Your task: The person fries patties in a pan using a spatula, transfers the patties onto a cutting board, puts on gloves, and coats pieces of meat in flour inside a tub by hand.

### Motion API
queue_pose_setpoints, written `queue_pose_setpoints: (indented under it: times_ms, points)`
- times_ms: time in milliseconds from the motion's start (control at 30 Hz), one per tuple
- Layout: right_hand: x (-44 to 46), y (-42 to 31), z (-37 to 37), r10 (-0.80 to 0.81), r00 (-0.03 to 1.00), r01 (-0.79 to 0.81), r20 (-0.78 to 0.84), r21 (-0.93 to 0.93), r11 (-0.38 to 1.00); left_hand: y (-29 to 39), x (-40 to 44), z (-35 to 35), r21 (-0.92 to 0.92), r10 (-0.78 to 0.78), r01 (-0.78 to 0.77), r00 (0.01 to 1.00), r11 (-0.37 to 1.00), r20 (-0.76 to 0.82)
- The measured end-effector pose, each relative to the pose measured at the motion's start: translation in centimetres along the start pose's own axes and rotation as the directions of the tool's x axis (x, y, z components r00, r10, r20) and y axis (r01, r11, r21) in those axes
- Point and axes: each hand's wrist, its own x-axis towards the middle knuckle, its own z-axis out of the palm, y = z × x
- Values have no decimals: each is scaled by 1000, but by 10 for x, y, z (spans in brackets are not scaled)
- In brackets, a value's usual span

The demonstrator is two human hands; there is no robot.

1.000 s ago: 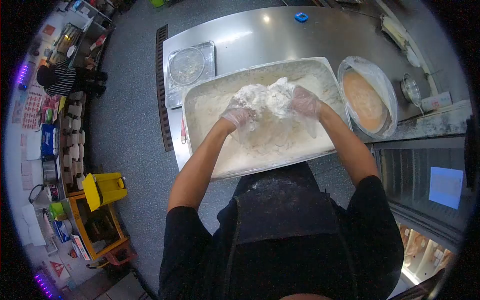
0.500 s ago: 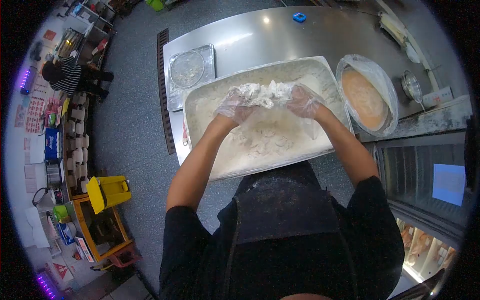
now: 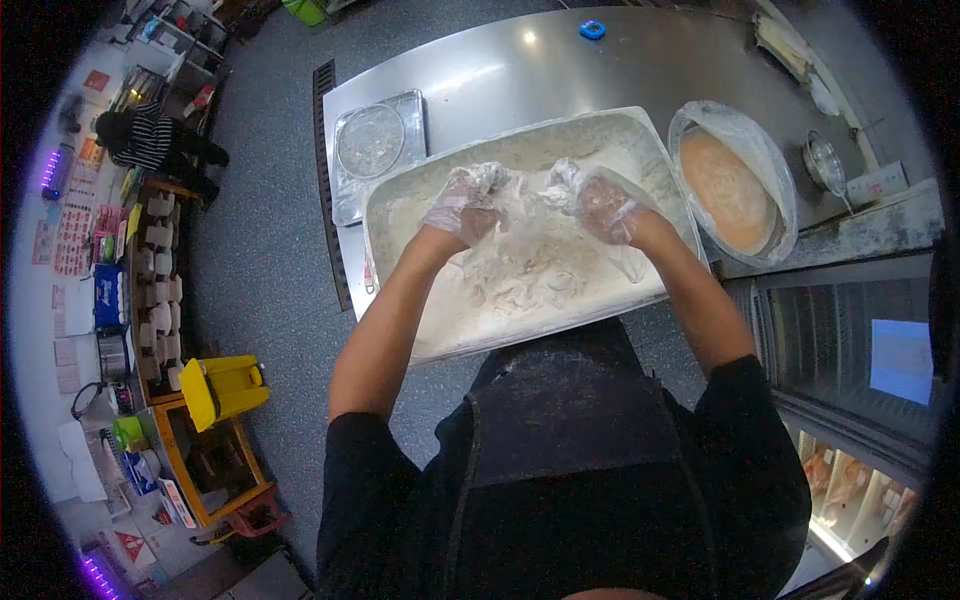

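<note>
A large rectangular tub (image 3: 400, 173) holds white flour (image 3: 440, 325), with a heap of lumpy flour-coated pieces (image 3: 535, 288) near its middle. Over the left half of the flour is my left hand (image 3: 465, 207), in a clear plastic glove, its fingers thickly coated white and loosely apart. My right hand (image 3: 606, 205), gloved the same way, hovers over the right half with floury, parted fingers. A gap separates the two hands. Flour hides the fingertips, and the kind of the coated pieces does not show.
A bag-lined bowl of orange-pink mixture (image 3: 730, 190) stands right of the tub, near a metal strainer (image 3: 823, 165). At left lies a metal tray (image 3: 415, 125) with a round mesh sieve (image 3: 370, 140). A blue object (image 3: 592, 30) sits far back. Another person (image 3: 150, 140) stands far left.
My hands have drawn apart from each other. The white clump between them is gone from there, and the heap in the flour looks larger.
</note>
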Motion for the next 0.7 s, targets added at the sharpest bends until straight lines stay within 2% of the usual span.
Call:
queue_pose_setpoints:
  times_ms: [33, 100, 133, 200, 267, 333, 367, 400, 433, 467, 533, 600, 633, 700]
  points:
    - [0, -13, -17, 0, 1000, 0, 0, 0, 1000, 4, 2, -4, -213, -117, 113, 993, 970, -7]
    - [2, -41, -54, 216, 964, -242, 157, 166, 956, 5, 3, -3, -172, -140, 137, 990, 976, -6]
    - [2, -35, -48, 216, 963, -242, 158, 166, 956, 6, 3, -3, -130, -163, 161, 987, 978, -7]
    - [0, -18, -30, 42, 993, -18, -110, 212, 977, 14, 2, -8, -101, -121, 115, 991, 988, -57]
    - [0, -21, -38, 48, 997, -38, -65, 153, 987, 15, 2, -10, -69, -78, 71, 991, 995, -107]
    - [0, -24, -46, 58, 998, -56, -20, 94, 994, 12, 4, -8, -9, -108, 108, 994, 994, 30]
    - [1, -25, -48, 94, 996, -94, 12, 242, 966, 12, 4, -7, -9, -109, 109, 994, 994, 30]
    - [1, -25, -50, 125, 991, -134, 49, 384, 914, 12, 4, -6, -126, -103, 106, 994, 986, 29]
    - [1, -24, -52, 125, 991, -134, 49, 384, 914, 12, 4, -5, -242, -97, 101, 995, 965, 28]
    - [1, -23, -53, 113, 993, -118, 36, 403, 908, 9, 4, -1, -242, -97, 101, 995, 965, 28]
    - [0, -20, -49, 99, 995, -100, 24, 422, 901, 6, 5, -1, -405, -55, 40, 998, 913, -25]
    - [-1, -19, -38, 31, 996, 34, -88, 651, 758, 17, 5, -9, -403, -90, 77, 996, 912, -12]
    - [-2, -25, -40, 30, 996, 34, -87, 652, 758, 25, 6, -16, -401, -120, 112, 993, 909, 4]
    - [-2, -41, -48, 91, 996, -90, 23, 522, 848, 31, 11, -19, -447, -109, 99, 994, 889, 3]
